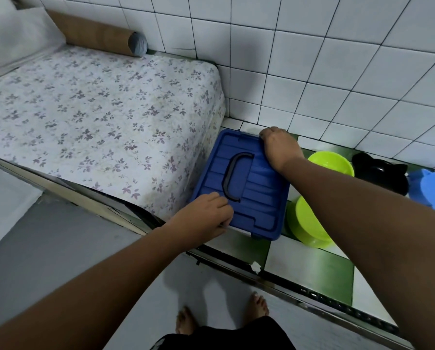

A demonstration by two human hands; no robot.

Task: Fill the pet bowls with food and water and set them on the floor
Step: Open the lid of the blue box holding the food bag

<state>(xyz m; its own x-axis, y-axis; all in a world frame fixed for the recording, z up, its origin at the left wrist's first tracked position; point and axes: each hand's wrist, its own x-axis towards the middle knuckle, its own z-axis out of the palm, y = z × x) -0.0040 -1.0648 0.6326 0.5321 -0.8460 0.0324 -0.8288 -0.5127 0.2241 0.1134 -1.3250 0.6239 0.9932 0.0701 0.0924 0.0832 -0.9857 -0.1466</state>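
Observation:
A blue storage box with a ribbed lid (pixel 251 188) and a dark handle stands on the green-and-white tiled counter (pixel 309 263). My left hand (pixel 206 218) grips the lid's near-left edge, and my right hand (pixel 279 147) grips its far-right corner. Two lime-green bowls sit right of the box: one (pixel 335 162) upright behind my right forearm, the other (pixel 307 223) tilted against the box. A black cat-eared bowl (pixel 380 173) and a blue one (pixel 430 190) lie further right.
A mattress with a floral sheet (pixel 97 117) fills the counter to the left, with a cardboard tube (pixel 102 36) by the white tiled wall (pixel 312 59). The counter's metal edge (pixel 299 291) runs diagonally. My bare feet stand on the grey floor (pixel 60 248) below.

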